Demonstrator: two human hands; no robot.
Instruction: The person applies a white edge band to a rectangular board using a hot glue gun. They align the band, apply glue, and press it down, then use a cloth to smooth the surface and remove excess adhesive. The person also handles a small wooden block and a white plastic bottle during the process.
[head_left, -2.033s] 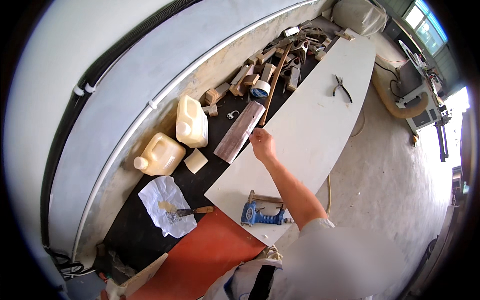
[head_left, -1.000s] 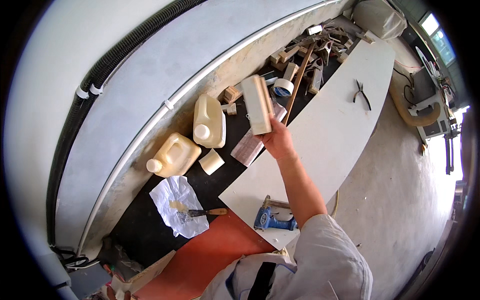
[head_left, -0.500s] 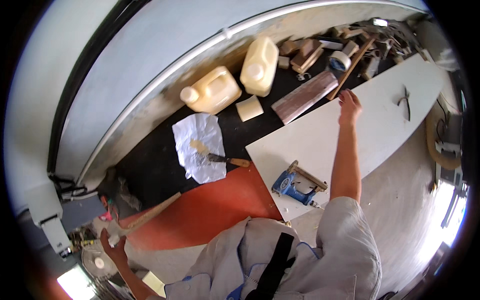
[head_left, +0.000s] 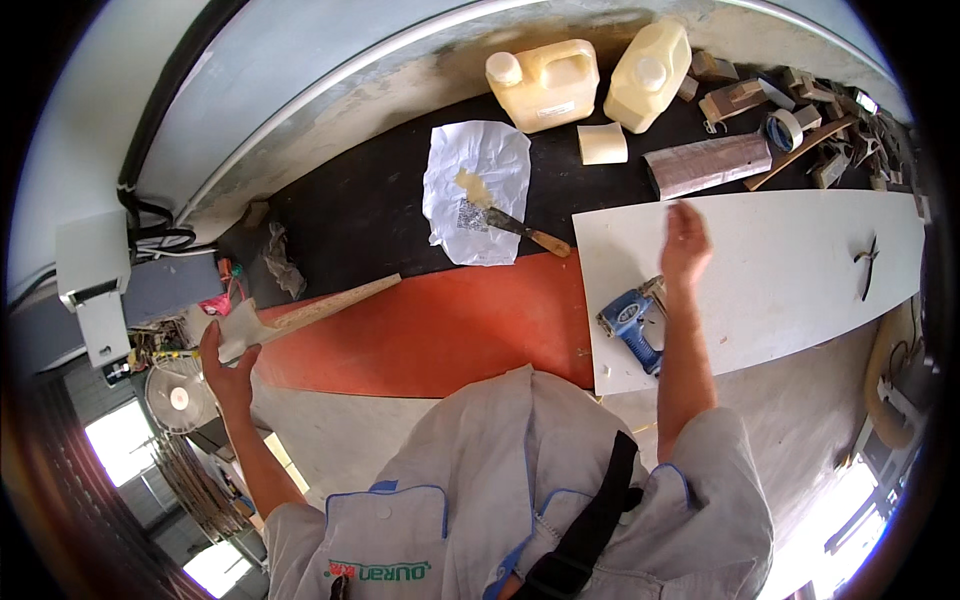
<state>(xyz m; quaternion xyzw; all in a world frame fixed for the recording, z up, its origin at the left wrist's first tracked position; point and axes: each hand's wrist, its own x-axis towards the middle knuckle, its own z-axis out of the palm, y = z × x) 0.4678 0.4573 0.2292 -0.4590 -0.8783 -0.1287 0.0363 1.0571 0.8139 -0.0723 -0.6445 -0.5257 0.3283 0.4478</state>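
Note:
My left hand is at the left end of the red board, its thumb and fingers around the wide pale end of a long wooden piece. The piece's narrow end points right along the board. My right hand is over the white board, fingers blurred; whether it holds anything cannot be made out. Just below and left of it lies a blue nail gun, partly behind my wrist. Further left, a wooden-handled putty knife rests on crumpled white paper with yellowish paste.
Two cream jugs stand at the back beside a curved pale block. A reddish-brown wood block, a tape roll and wood scraps lie back right. Pliers rest on the white board's right; a fan stands far left.
The view has shifted, so the table sits differently in the picture. My right hand has drawn back from the wooden strip to above the nail gun. My left hand stays at the wooden piece's wide end.

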